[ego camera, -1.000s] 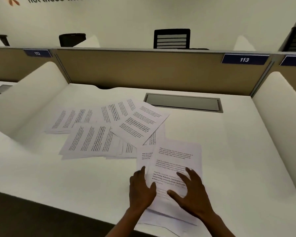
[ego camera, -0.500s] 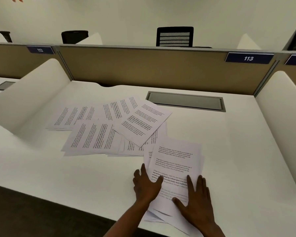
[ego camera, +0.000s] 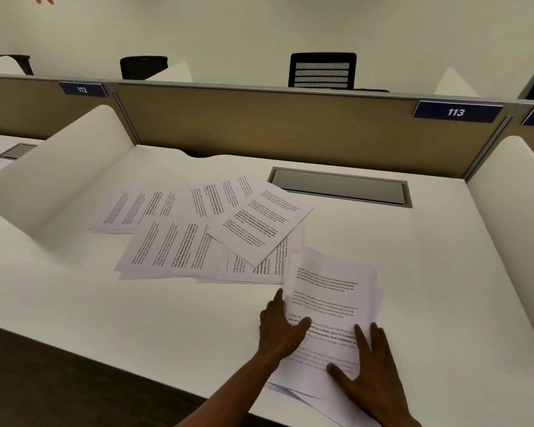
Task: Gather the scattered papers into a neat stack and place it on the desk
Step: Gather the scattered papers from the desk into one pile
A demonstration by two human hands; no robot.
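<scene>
Both hands flat on my stack (ego camera: pixel 330 291) at the desk's (ego camera: pixel 444 272) near edge.
Left hand (ego camera: pixel 279 331) and right hand (ego camera: pixel 372 377) lie open, gripping nothing; stack's bottom corner is cut off, loose papers (ego camera: pixel 173 245) fan out behind.

Loose stack of printed papers (ego camera: pixel 330 291) near desk (ego camera: pixel 429 272) edge, scattered sheets (ego camera: pixel 198 235) beside.

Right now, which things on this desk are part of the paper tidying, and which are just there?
Part of the job:
small pile under both hands
left hand
right hand
scattered papers
desk

Just there:
cable hatch
113 label
black chair
</scene>
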